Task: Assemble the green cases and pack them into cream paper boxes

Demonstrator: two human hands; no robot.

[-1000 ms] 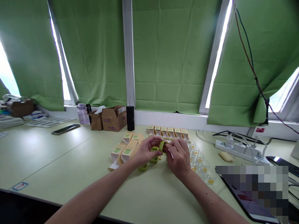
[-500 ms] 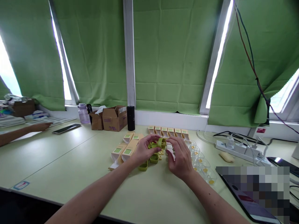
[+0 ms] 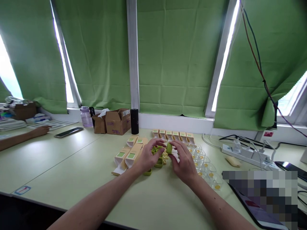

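Observation:
A small olive-green box-like plastic piece (image 3: 169, 148) is held up over the table, pinched by the thumb and fingers of my right hand (image 3: 184, 159). Just left of it is my left hand (image 3: 149, 156), its thumb and curved fingers apart and their tips close to the piece; whether they touch it I cannot tell. Several green square plastic trays (image 3: 158, 163) lie under and behind my hands. Small yellow parts (image 3: 165, 156) are beside them. White pieces show partly behind my right fingers. Clear plastic cups with yellow centres (image 3: 211, 174) stand right of my right hand.
Opened cardboard boxes with green labels (image 3: 131, 156) lie left of my hands. More small boxes (image 3: 176, 135) form a row behind. Brown cartons (image 3: 117, 122) and a black cylinder (image 3: 134, 121) stand farther back. A power strip (image 3: 249, 156) is right. Another person's hand (image 3: 40, 131) rests far left.
The green piece has turned and now shows a narrower side. It sits slightly more to the right, in my right fingers, while my left fingertips have come off its sides.

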